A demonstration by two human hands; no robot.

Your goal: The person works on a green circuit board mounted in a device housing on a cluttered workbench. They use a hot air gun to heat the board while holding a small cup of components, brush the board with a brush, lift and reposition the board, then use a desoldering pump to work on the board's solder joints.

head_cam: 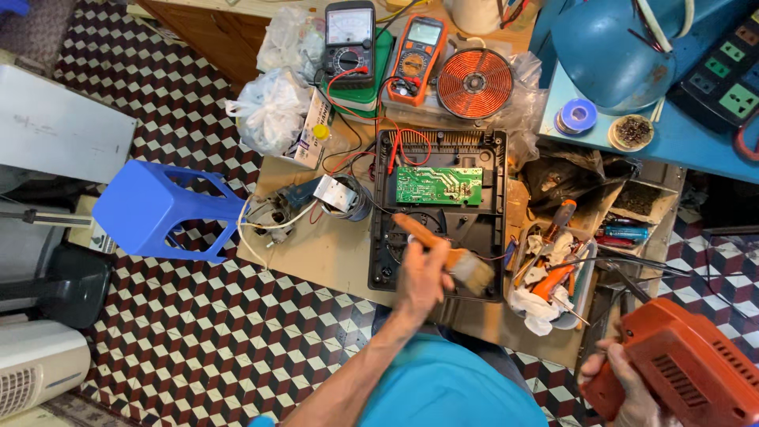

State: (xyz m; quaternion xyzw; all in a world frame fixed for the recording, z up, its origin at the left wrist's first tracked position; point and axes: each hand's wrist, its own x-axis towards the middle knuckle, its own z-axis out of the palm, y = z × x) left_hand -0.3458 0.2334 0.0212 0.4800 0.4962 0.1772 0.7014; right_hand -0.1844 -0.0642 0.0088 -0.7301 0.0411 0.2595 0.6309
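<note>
A paintbrush (447, 251) with an orange handle is gripped in the left hand (421, 277), low in the centre of the frame, its bristles held over the lower right part of an opened black appliance housing (490, 229) lying on the bench (316, 253). A green circuit board (439, 184) is seen inside the housing. At the lower right corner, an orange power tool (684, 368) is clasped by the right hand (621, 387). 2 multimeters (349, 41) and a copper coil (475, 82) are placed at the top.
</note>
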